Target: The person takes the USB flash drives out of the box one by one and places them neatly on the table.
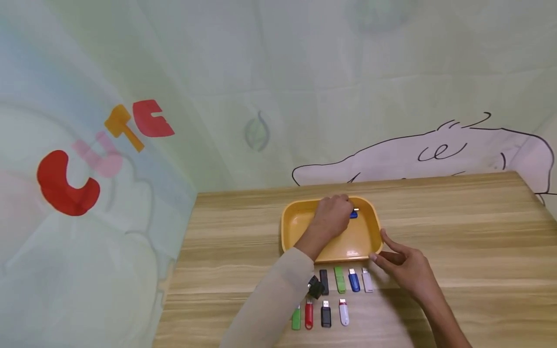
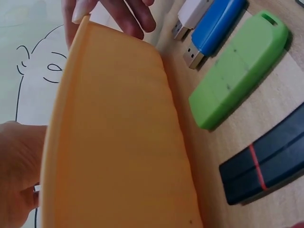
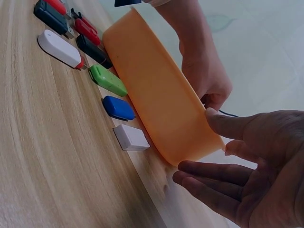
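Observation:
My left hand reaches into the orange-yellow plastic tray, fingers curled at a blue USB stick near the tray's back right. The stick's metal plug shows beside the fingertips, while the hand covers the rest. In the left wrist view, the tray wall hides part of this hand. My right hand holds the tray's front right corner between thumb and fingers. In the right wrist view, the thumb lies at the rim, with lower fingers spread beneath the corner.
In front of the tray lie two rows of USB sticks, among them a black one, green, blue, white, red and white-and-red. A printed curtain hangs behind the wooden table.

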A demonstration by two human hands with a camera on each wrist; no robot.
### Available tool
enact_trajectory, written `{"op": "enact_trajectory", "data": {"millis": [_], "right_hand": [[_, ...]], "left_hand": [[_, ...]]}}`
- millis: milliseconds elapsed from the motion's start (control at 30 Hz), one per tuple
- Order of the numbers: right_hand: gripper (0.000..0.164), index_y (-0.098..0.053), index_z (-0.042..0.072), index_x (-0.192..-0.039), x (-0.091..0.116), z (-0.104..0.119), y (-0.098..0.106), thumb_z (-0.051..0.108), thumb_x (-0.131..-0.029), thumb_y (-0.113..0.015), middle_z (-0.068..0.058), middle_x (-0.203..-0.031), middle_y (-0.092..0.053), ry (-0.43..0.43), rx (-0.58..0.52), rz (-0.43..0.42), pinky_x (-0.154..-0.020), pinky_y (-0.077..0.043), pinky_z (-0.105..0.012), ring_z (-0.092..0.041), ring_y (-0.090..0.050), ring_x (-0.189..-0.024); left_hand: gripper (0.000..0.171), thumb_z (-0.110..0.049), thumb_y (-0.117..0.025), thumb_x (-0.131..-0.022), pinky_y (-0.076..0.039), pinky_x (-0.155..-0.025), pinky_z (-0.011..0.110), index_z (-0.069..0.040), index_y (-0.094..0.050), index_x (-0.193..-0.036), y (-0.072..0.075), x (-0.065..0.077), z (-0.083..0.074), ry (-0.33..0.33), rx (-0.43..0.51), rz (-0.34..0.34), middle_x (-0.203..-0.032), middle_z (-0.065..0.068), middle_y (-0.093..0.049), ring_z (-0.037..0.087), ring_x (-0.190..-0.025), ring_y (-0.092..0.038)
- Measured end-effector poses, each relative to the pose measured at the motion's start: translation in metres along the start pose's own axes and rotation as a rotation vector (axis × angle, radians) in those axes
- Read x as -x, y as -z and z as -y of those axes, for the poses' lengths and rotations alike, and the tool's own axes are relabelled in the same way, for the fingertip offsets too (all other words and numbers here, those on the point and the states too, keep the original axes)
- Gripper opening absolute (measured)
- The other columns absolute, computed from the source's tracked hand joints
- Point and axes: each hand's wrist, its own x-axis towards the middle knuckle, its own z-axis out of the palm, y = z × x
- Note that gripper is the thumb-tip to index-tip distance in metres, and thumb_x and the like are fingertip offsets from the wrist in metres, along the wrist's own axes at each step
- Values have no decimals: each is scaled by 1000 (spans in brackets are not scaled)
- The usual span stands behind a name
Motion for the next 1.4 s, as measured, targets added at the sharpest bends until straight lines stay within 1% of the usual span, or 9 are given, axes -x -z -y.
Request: {"op": "enact_trajectory", "data": {"millis": [267,500,633,767,900,1067,1233,1333,1400], "right_hand": [[77,-44,20,-158,1,1,0,39,-94,-82,-23,-124,-74,-19,6,0,-101,-57,-53,-41,-68,-126],[78,-44,20,-159,0,1,1,39,-94,-82,-23,-123,-74,-22,12,1,-97,-59,-50,-41,-69,-125],[79,-44,19,-159,0,1,1,42,-93,-82,-24,-122,-74,-15,18,3,-98,-58,-52,-42,-69,-125],[78,-44,20,-159,0,1,1,41,-94,-82,-23,-122,-75,-19,18,1,-99,-58,-53,-42,-68,-126],[78,-44,20,-159,0,0,1,41,-94,-82,-23,-122,-75,-18,10,2,-96,-59,-49,-42,-69,-126],[78,-44,19,-159,0,-1,1,41,-94,-82,-23,-122,-74,-3,4,1,-94,-60,-46,-41,-70,-124],[77,-45,19,-158,1,-1,0,40,-94,-82,-23,-122,-74,-3,5,-5,-95,-60,-46,-40,-70,-123],[77,-44,19,-158,1,-1,0,40,-94,-82,-24,-125,-73,-11,-6,-1,-97,-59,-50,-41,-69,-124],[77,-44,20,-159,1,0,0,39,-95,-81,-24,-127,-72,-20,-10,2,-99,-58,-52,-42,-68,-125]], "left_hand": [[16,-26,-70,-104,-57,-82,27,-21,-78,-117,-5,-1,-2,-2,-40,30,-106,-4,-70,12,-86,-60],[13,-26,-69,-104,-56,-82,27,-21,-79,-111,-7,-3,-4,-3,-69,29,-104,-6,-72,12,-88,-61],[12,-26,-68,-105,-52,-72,24,-22,-79,-106,-7,-2,-5,4,-68,23,-95,-6,-68,10,-81,-58],[16,-25,-66,-106,-43,-59,22,-20,-75,-94,-6,-1,-6,8,-57,16,-82,-6,-61,9,-71,-55],[23,-25,-67,-105,-36,-53,21,-20,-70,-82,-5,1,-7,25,-32,12,-71,-6,-54,9,-63,-52],[28,-29,-70,-103,-34,-53,21,-19,-66,-77,-3,4,-6,46,33,32,-65,-5,-51,10,-59,-51],[28,-32,-70,-103,-36,-57,21,-19,-64,-80,1,9,-3,39,113,77,-67,-6,-52,10,-62,-52],[24,-34,-74,-101,-38,-59,21,-19,-66,-84,4,12,2,12,123,93,-70,-5,-55,10,-65,-54],[18,-31,-75,-100,-38,-60,22,-18,-69,-90,7,13,6,-7,115,101,-75,-5,-58,11,-68,-55]]}}
